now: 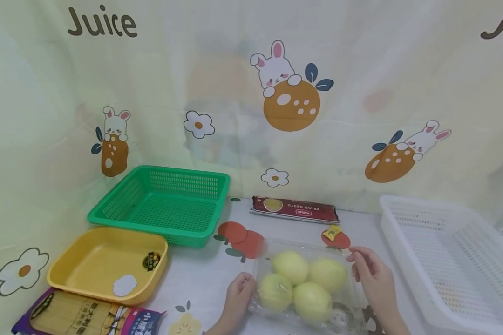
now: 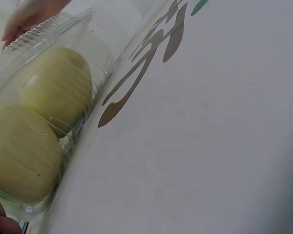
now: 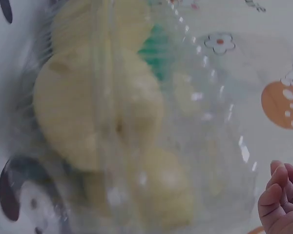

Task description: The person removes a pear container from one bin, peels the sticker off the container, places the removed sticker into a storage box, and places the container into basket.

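Observation:
A clear plastic fruit box (image 1: 348,321) lies in front of me, holding several pale yellow fruits (image 1: 312,302) that look like pears. My left hand (image 1: 238,294) is at the box's left edge, fingers curled against it. In the left wrist view only the fingertips (image 2: 6,225) show, at the end of the box. At the opposite side my right hand (image 1: 375,279) has its fingertips right at the upper right corner. Its fingers are loosely bent in the right wrist view, beside the lid's ridged rim (image 3: 244,151), with nothing visible between them.
At the left stand a green basket (image 1: 211,238) and a yellow basin (image 1: 109,265), with a noodle pack (image 1: 79,316) before it. A white basket (image 1: 415,279) is at the right. Behind the box lie a dark red packet (image 1: 295,210) and a small yellow wrapped piece (image 1: 332,232).

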`<state>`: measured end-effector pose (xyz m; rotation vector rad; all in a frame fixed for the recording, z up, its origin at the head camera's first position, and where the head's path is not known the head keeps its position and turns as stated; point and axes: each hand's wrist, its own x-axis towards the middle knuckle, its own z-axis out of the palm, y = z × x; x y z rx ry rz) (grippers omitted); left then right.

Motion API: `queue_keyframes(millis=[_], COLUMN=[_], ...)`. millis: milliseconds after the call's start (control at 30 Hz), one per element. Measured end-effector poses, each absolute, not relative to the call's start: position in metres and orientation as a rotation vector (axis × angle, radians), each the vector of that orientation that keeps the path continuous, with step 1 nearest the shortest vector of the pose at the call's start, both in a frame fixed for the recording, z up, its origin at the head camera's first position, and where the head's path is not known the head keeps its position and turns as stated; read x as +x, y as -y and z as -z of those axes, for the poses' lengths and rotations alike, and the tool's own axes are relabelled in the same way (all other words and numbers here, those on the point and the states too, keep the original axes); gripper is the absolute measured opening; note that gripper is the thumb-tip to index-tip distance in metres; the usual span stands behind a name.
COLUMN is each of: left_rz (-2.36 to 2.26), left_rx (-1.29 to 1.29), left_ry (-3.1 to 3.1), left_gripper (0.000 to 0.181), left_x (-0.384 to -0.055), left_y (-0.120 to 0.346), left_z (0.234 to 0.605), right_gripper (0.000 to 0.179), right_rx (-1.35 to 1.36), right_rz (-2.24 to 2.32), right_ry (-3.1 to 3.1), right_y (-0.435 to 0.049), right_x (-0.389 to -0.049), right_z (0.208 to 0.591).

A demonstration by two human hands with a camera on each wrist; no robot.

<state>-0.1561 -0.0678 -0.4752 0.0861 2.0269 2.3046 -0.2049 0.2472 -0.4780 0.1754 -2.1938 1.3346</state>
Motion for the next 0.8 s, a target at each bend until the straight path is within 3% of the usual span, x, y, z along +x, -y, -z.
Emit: queue_keyframes(millis=[233,567,800], left_rz=[-2.292,-2.276,-2.286], left_rx=[0.072,0.144,0.142], left_ry=[-2.033,-2.145,-2.108], left_gripper=[0.012,0.007,0.005], left_x=[-0.159,-0.166,-0.159], left_y=[0.067,0.071,0.070], left_z=[0.481,0.494,0.475], right_gripper=[0.021,0.029,0.044], right_rx=[-0.044,-0.355,-0.448], right_rz=[-1.242,-1.273,-1.341], right_ry=[2.247,2.482,2.634], right_y=[-0.282,-0.236,-0.233], right_x=[-0.205,-0.156,-0.147], right_z=[0.521,0.467,0.466])
